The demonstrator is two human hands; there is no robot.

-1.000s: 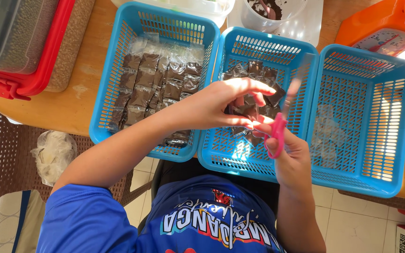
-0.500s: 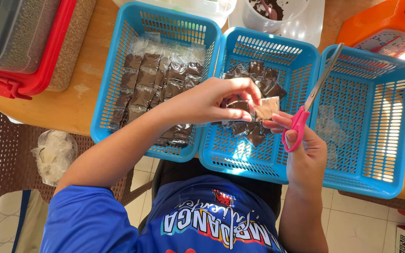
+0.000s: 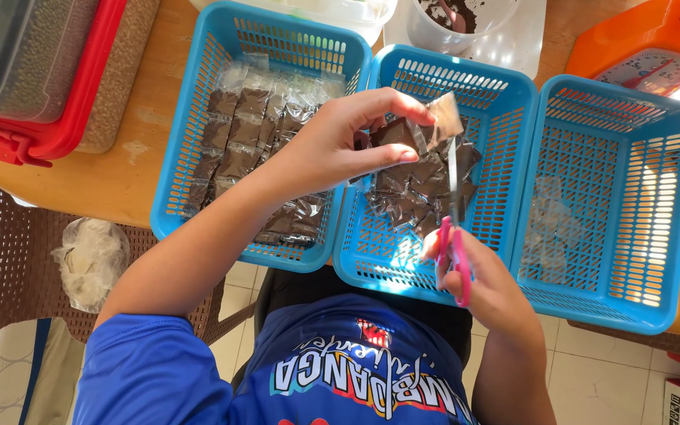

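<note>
My left hand pinches a small clear packet of brown powder above the middle blue basket. My right hand grips pink-handled scissors, blades pointing up at the packet's clear top edge. Under the hands, several loose brown packets lie in the middle basket. The left blue basket holds rows of joined brown packets. The right blue basket contains a few clear plastic scraps.
All three baskets sit on a wooden table. A red-rimmed container stands at the far left, an orange scale far right, a tub of brown powder at the back. A bundled plastic bag lies on a woven chair below.
The scissors swung from tilted right to upright, blades now at the packet. My left hand lifted the packet slightly higher over the middle basket.
</note>
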